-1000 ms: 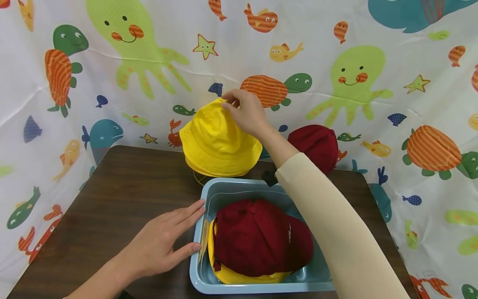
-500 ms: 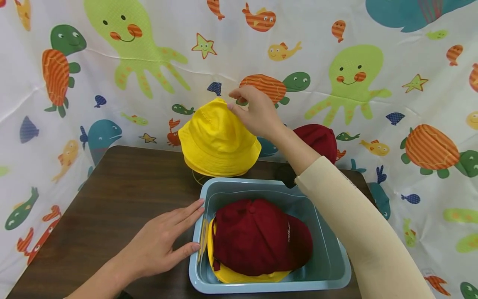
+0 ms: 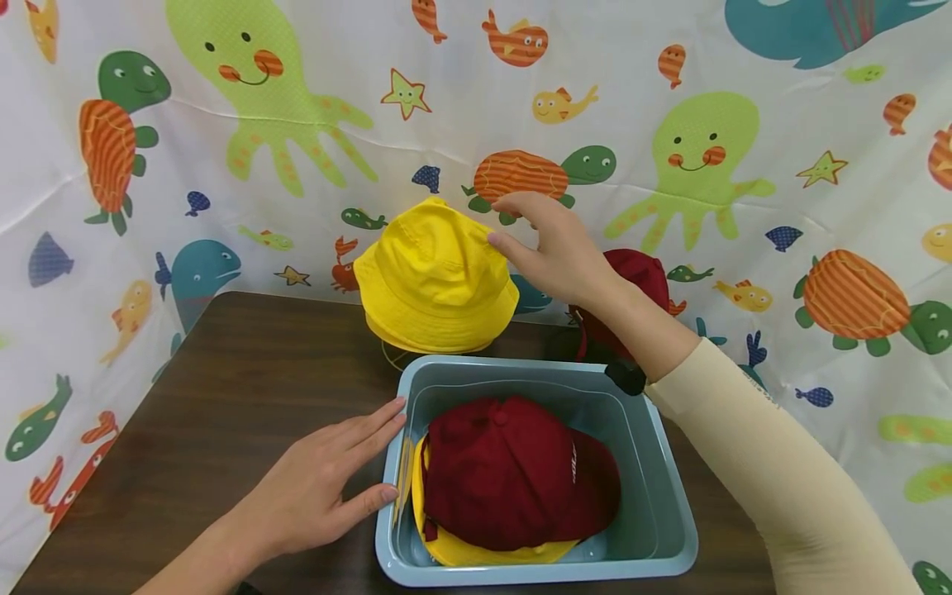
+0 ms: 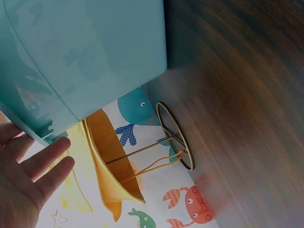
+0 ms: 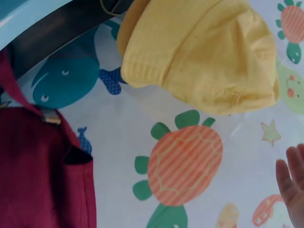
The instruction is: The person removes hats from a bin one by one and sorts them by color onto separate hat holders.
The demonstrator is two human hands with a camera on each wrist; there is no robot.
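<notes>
A yellow bucket hat (image 3: 439, 281) sits on a wire stand (image 4: 175, 137) behind the basin. To its right my right hand (image 3: 559, 248) hovers in the air, holding nothing, with its fingers loosely bent. The left hand (image 3: 316, 479) rests its straight fingertips and thumb against the left rim of the light blue basin (image 3: 535, 572). Inside the basin a dark red cap (image 3: 513, 475) lies on top of another yellow hat (image 3: 476, 552). A second dark red cap (image 3: 632, 277) stands at the back right, partly hidden by my right forearm.
Everything stands on a dark wooden table (image 3: 283, 355). Behind it hangs a white curtain (image 3: 461, 49) printed with sea animals. A black strap piece (image 3: 626, 377) sits under my right wrist, above the basin's back right corner.
My right hand has come off the top of the yellow bucket hat and moved right and slightly down. The left hand stays at the basin's rim.
</notes>
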